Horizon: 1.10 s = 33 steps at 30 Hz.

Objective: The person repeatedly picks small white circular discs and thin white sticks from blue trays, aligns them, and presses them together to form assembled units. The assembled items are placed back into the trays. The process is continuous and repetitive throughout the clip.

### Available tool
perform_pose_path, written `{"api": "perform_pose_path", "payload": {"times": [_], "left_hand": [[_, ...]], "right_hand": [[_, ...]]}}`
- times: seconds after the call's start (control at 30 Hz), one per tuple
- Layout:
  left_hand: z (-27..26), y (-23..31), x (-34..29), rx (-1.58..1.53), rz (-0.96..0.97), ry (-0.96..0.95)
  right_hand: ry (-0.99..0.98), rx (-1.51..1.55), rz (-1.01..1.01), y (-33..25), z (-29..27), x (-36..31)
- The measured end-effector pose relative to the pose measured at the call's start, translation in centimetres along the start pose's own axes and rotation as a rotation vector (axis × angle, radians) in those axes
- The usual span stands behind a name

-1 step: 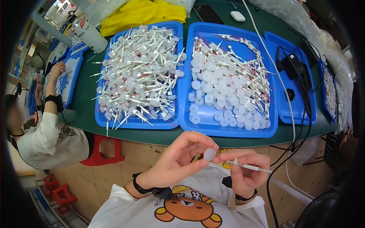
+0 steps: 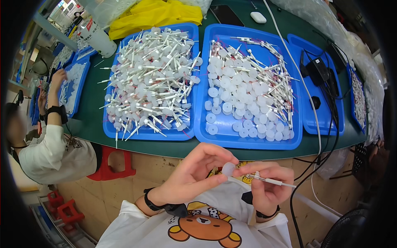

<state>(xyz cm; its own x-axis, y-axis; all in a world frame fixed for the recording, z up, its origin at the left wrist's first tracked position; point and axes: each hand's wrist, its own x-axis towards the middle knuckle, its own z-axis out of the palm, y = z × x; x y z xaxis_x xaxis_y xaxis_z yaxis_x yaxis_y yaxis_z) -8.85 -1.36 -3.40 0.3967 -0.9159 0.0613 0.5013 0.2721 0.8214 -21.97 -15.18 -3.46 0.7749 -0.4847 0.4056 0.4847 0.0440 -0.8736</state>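
Note:
My left hand [image 2: 194,171] pinches a translucent white plastic disc [image 2: 228,168] between thumb and fingertips. In my right hand [image 2: 264,194] is a thin white rod-like part [image 2: 273,182], gripped between thumb and fingers with its narrow end toward the disc. Fine reddish wire shows between the disc and my right fingertips; how the two pieces join is too small to make out. Both hands are in front of the table edge, nearest to the right-hand blue tray [image 2: 248,143], which bears loose discs [image 2: 244,89] and white rods with thin red wires [image 2: 283,78].
A second blue tray [image 2: 149,135] is heaped with rods carrying discs. Farther right, a tray [image 2: 308,124] contains black cables and an adapter [image 2: 317,71]. A white cable [image 2: 308,91] crosses the table. A cup [image 2: 97,39] and yellow bag [image 2: 153,18] stand behind; a co-worker [image 2: 53,140] sits left.
The disc in my left fingers has turned slightly and shifted a little to the right. My hands otherwise keep their place. The co-worker's raised hand has moved slightly left and down.

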Motion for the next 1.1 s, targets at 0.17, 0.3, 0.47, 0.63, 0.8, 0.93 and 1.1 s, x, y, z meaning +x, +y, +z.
{"api": "perform_pose_path", "payload": {"times": [0.17,0.3,0.47,0.63,0.8,0.93,1.1], "left_hand": [[-0.5,-0.2,0.1,-0.036,0.01,-0.047],[-0.5,-0.3,0.1,-0.065,-0.009,-0.033],[-0.6,-0.6,0.2,-0.075,-0.012,-0.021],[-0.7,-0.8,0.2,-0.074,-0.03,0.012],[-0.8,-1.0,0.2,-0.066,-0.034,0.005],[-0.8,-1.0,0.2,-0.042,-0.039,-0.007],[-0.7,-0.8,0.2,-0.048,-0.056,-0.027]], "right_hand": [[-0.018,-0.008,0.011,0.0,-0.3,-0.1],[-0.024,-0.04,0.008,0.0,-0.5,-0.3],[-0.056,-0.063,0.005,0.1,-0.9,-0.5],[-0.104,-0.105,0.022,0.1,-1.0,-0.6],[-0.114,-0.09,0.028,0.2,-0.9,-0.6],[-0.096,-0.071,0.025,0.6,-1.1,-0.7],[-0.038,-0.38,-0.014,0.2,-1.0,0.4]]}}
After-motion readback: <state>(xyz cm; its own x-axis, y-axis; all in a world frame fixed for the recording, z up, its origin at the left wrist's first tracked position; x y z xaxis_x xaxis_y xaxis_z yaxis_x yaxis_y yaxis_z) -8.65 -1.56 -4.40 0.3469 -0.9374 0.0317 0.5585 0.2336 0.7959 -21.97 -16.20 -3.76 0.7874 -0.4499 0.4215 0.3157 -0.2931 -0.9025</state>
